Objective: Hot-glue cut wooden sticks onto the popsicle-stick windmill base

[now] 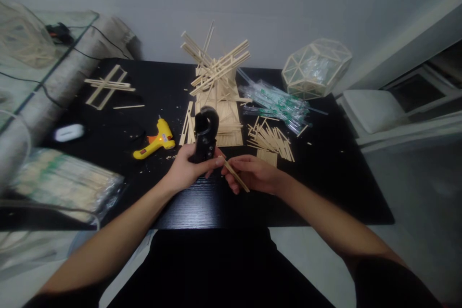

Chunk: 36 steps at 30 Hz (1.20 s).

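My left hand [186,169] is wrapped round a black hand cutter [205,142] with a curved, hooked jaw that points up and away from me. Between the fingers of my right hand [252,173] is a thin wooden stick [236,174], slanting down to the right. Its upper end meets my left thumb and fingertips. Just beyond the cutter lies a row of flat-laid wooden sticks [231,140]. A pile of short cut sticks [272,140] spreads beyond my right hand, with a small stick panel [267,157] partly behind that hand.
Left of the cutter lies a yellow glue gun [157,139]. Longer sticks [220,70] criss-cross at the back. Plastic wrappers [276,101] and a faceted stick frame [315,70] stand back right. A white case [69,133] and a bagged stick bundle [68,180] are at left.
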### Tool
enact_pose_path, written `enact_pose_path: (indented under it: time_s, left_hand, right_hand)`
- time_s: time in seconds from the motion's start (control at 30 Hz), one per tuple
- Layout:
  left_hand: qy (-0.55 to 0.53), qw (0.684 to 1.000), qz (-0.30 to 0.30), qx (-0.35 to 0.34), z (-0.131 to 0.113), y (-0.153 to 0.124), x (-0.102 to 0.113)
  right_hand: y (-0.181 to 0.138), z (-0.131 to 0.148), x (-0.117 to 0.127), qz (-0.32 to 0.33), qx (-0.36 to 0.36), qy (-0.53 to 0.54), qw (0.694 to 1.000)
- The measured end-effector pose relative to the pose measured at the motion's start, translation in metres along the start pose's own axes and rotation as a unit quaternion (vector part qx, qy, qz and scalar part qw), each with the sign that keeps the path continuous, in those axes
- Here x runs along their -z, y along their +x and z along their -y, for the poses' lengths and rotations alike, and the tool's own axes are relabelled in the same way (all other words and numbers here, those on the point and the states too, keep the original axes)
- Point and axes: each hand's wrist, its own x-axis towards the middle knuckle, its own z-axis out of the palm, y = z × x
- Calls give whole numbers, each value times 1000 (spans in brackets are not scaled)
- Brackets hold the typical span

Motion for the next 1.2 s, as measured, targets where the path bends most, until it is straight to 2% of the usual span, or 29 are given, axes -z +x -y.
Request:
enact_pose_path:
  time_s: [0.2, 0.37, 0.5, 0.7, 0.87, 1.2]
  left_hand:
    - [62, 997, 26, -30, -1, -4, -1]
    - [167, 984, -12, -68, -5, -6, 8]
    - [293, 952, -56, -68, -7, -10, 23]
    - [427, 901, -48, -62, -6, -25, 43]
    - [461, 883, -24, -84, 1, -32, 38]
    - [469, 879, 6, -91, 8, -33, 27]
  right_hand:
    - [-4, 4, -4, 37, -25, 15, 999]
    - [-5, 6, -2, -14, 18, -43, 999]
    - [-3, 6, -1, -61, 78, -132, 986]
    - [0, 6, -5, -102, 118, -164, 974]
    - [-1, 6, -6, -102, 116, -160, 975]
    - [0, 3, -4, -96, 119, -150, 977]
